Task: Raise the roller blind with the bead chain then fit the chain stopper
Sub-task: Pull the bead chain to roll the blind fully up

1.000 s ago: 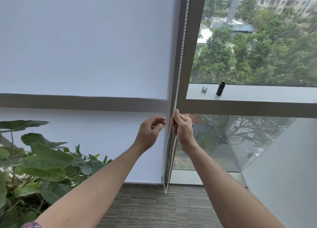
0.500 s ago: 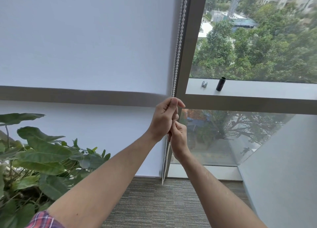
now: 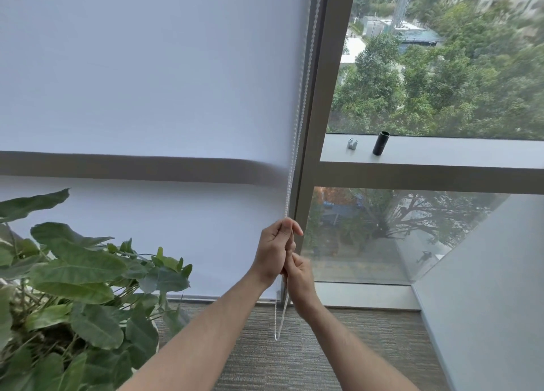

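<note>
Bead chain (image 3: 297,143) hangs at the roller blind's (image 3: 153,76) right edge. Left hand (image 3: 275,251) fingers and right hand (image 3: 298,276) fingers both pinch it. Light, limp, slippery: grip between beads

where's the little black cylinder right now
The black cylinder stands on the window ledge, right of the frame, just right of a small silver piece.

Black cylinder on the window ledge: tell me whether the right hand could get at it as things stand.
Probably yes, but not at once: the right hand has its grip on the bead chain, below the left hand. Nothing blocks the way to the black cylinder.
</note>
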Demonstrator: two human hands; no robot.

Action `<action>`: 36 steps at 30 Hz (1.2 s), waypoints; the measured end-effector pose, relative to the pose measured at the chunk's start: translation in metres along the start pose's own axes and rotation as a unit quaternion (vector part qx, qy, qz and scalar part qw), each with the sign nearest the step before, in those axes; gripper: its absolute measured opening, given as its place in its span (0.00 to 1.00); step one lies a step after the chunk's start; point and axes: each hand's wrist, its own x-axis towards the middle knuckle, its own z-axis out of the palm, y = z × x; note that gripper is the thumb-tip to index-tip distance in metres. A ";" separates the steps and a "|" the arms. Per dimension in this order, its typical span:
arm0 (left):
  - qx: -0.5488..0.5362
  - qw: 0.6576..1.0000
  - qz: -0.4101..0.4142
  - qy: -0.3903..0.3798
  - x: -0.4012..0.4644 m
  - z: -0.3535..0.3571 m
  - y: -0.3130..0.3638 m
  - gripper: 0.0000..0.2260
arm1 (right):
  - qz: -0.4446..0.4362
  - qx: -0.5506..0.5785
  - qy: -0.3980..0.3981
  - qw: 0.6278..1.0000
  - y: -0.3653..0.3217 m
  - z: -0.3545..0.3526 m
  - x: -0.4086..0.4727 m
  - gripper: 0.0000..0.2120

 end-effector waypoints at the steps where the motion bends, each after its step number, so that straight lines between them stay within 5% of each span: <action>1: 0.002 1.000 -0.013 0.003 -0.006 -0.002 -0.009 0.17 | 0.009 -0.013 -0.006 1.000 0.010 -0.003 -0.006 0.25; 6: 0.017 0.998 -0.052 0.025 -0.024 -0.006 -0.037 0.16 | 0.082 -0.046 -0.063 0.994 0.030 -0.022 -0.025 0.21; 9: 0.028 0.998 -0.049 0.035 -0.022 -0.005 -0.038 0.17 | 0.078 -0.069 -0.111 0.988 0.010 -0.038 -0.012 0.04; 13: 0.028 0.998 -0.036 0.035 -0.025 -0.002 -0.041 0.17 | 0.052 -0.011 -0.069 0.996 -0.033 -0.051 0.009 0.26; 19: 0.027 0.999 -0.040 0.013 -0.021 0.004 -0.043 0.17 | -0.100 0.172 -0.102 0.975 -0.135 -0.025 0.023 0.15; 24: 0.043 0.998 -0.047 -0.006 -0.020 0.008 -0.046 0.17 | -0.192 0.114 -0.036 0.974 -0.206 0.004 0.033 0.18; 28: 0.054 0.997 -0.045 -0.012 -0.017 0.008 -0.045 0.18 | -0.211 0.135 0.041 0.967 -0.208 0.010 0.036 0.22; 36: 0.084 0.992 -0.052 -0.080 -0.018 0.008 -0.043 0.20 | -0.216 0.167 0.026 0.962 -0.191 0.013 0.037 0.23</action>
